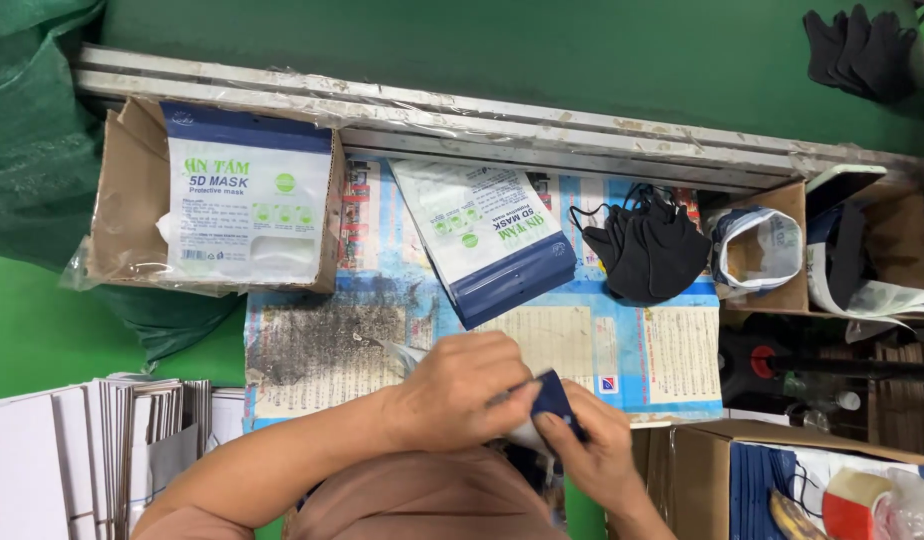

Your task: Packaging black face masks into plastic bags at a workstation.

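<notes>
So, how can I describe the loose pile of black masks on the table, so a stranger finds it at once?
Start at the metal rail along the green belt. Just below it, on the printed paper table cover, lies the pile of black masks, between the slanted white-and-blue pouch and an open cardboard box. Unlike the black masks on the belt, it rests on the paper.

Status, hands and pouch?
Left hand and right hand both pinching pouch. More pouches, black masks lie beyond, apart.
</notes>
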